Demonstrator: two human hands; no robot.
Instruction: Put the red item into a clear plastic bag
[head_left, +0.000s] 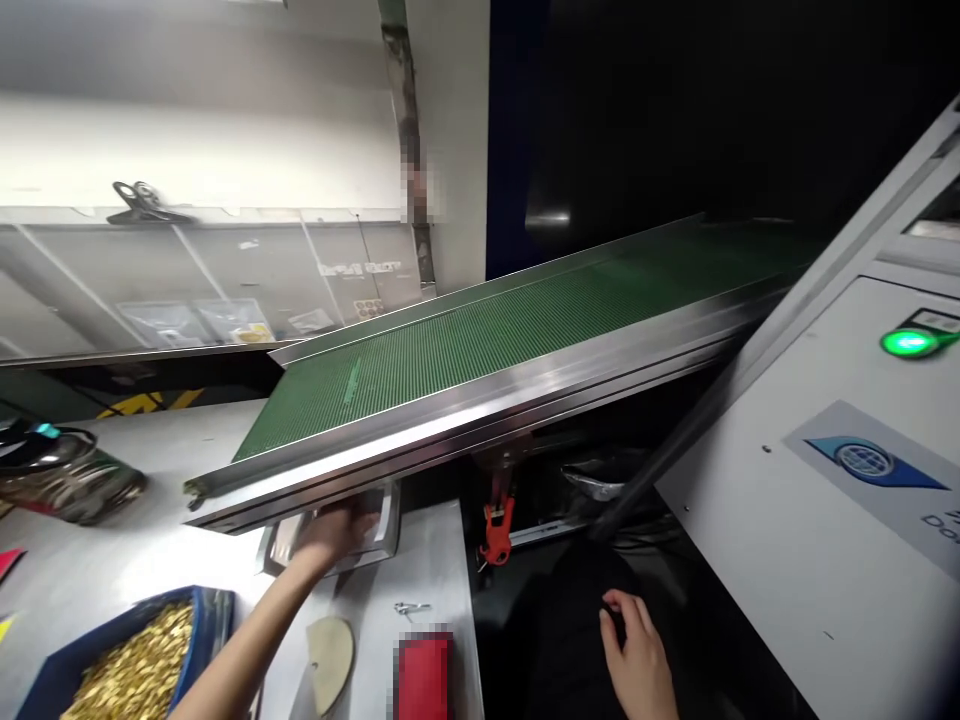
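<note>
My left hand (337, 530) reaches into a clear tray (388, 530) under the lower end of the green conveyor belt (420, 350). Its fingers are blurred and partly hidden, so what they touch cannot be made out. Near my dark-clothed lap, my right hand (636, 650) hangs with nothing in it, thumb and fingers apart. A blue bin (206, 640) full of small gold-coloured pieces (139, 670) sits at the lower left. Beside my left forearm lies a beige rounded plate (331, 662).
A red object (424, 675) and a small metal item (412, 607) lie near the metal table's (442, 570) right edge. An orange-red clamp (497, 535) hangs below the belt. The white machine (795, 510) with a green light stands right; a glass jar (82, 485) is left.
</note>
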